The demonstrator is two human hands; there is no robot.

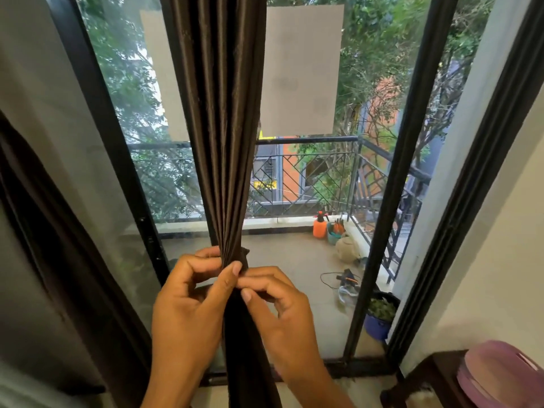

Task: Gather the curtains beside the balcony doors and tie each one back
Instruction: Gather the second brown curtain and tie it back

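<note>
1. Curtain (223, 128) first: in the head view, the only one I have, dark brown fabric hangs in front of the balcony doors (323, 260), already bunched into a narrow column of pleats that tightens to a waist where my hands meet.

2. My left hand (188, 301) is curled around that waist from the left, thumb pressed against the front of the bundle and fingers wrapped behind it. I judge it is there to keep the pleats from spreading.

3. My right hand (279, 307) comes in from the right, nearly closed, thumb and forefinger pinched on something small and dark at the pinch point. A short dark tab (245, 253) sticks out just above the knuckles; I take it for the end of a tie-back, though I cannot tell whether it is a separate band or a fold of the curtain itself.

4. Both thumbs touch at the front of the bundle, which suits fastening or knotting, so I judge the tie is in progress rather than finished.

5. Below the hands the fabric falls straight to the bottom edge of the door frame.

6. At the left edge a second dark curtain (44, 231) hangs against the wall; I cannot see whether it is tied.

7. Beyond the glass, an orange sprayer (320, 226) stands near the far edge of the balcony floor, well apart from the work.
</note>
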